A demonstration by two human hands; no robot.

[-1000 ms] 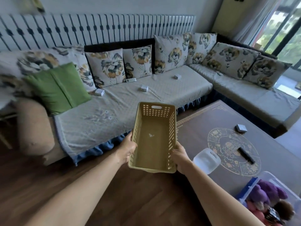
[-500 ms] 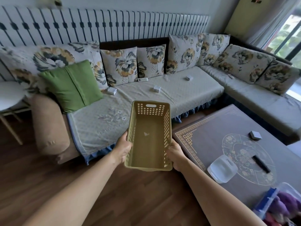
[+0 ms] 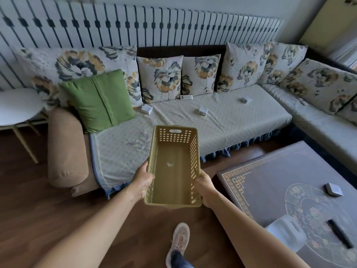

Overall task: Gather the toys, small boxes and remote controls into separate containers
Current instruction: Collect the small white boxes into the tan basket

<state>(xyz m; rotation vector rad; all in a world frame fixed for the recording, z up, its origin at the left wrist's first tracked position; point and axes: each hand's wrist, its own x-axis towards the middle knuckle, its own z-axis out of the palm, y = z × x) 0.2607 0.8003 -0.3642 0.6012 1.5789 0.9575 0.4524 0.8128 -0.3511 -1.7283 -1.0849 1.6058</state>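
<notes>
I hold an empty beige perforated basket [image 3: 173,171] in front of me, above the floor by the sofa. My left hand [image 3: 142,180] grips its left wall and my right hand [image 3: 204,188] grips its right wall. Three small white boxes lie on the sofa seat: one [image 3: 147,109] by the green pillow, one [image 3: 203,110] mid-seat, one [image 3: 246,99] further right. A white remote [image 3: 186,97] rests against the back cushions. On the low table lie a grey box [image 3: 333,189] and a black remote [image 3: 340,233].
The sofa [image 3: 222,120] runs along the wall and turns at the right, with another small remote [image 3: 303,101] there. A low patterned table [image 3: 270,182] stands at right with a clear plastic container [image 3: 286,234]. A white side table [image 3: 17,107] is at left. My foot [image 3: 178,242] is on the wooden floor.
I have stepped closer to the sofa and turned left, carrying the basket. The toy bin on the table has left the view and my foot has come into view.
</notes>
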